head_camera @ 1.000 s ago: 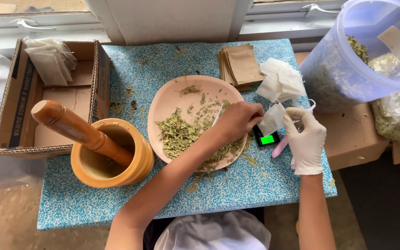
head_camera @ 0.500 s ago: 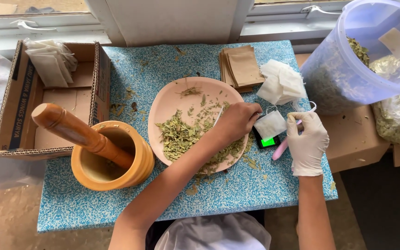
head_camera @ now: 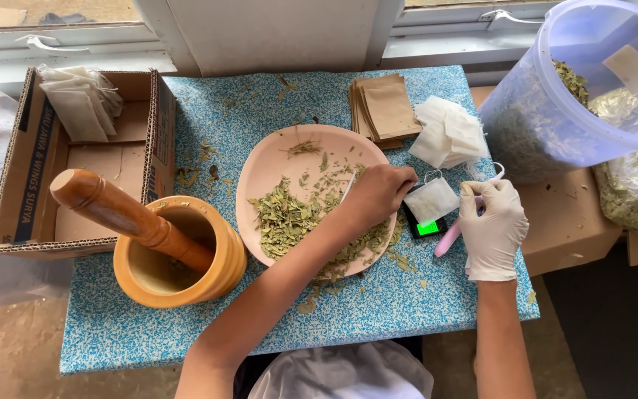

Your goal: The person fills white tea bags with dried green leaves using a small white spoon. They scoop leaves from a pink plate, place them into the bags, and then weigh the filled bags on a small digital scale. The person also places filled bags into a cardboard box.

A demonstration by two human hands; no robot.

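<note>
Keep your bare left hand (head_camera: 378, 193) low over the pink plate (head_camera: 260, 177) and pinch only a small amount of the dried leaves (head_camera: 286, 218), so little spills onto the blue counter (head_camera: 245, 111). Its fingers are curled shut around what looks like a thin spoon, forearm angled across the plate. Your gloved right hand (head_camera: 490, 225) steadies the white filter bag (head_camera: 431, 199) on the small scale (head_camera: 426, 227), fingers pinched on its string with a pink tool tucked beneath, wrist straight.
</note>
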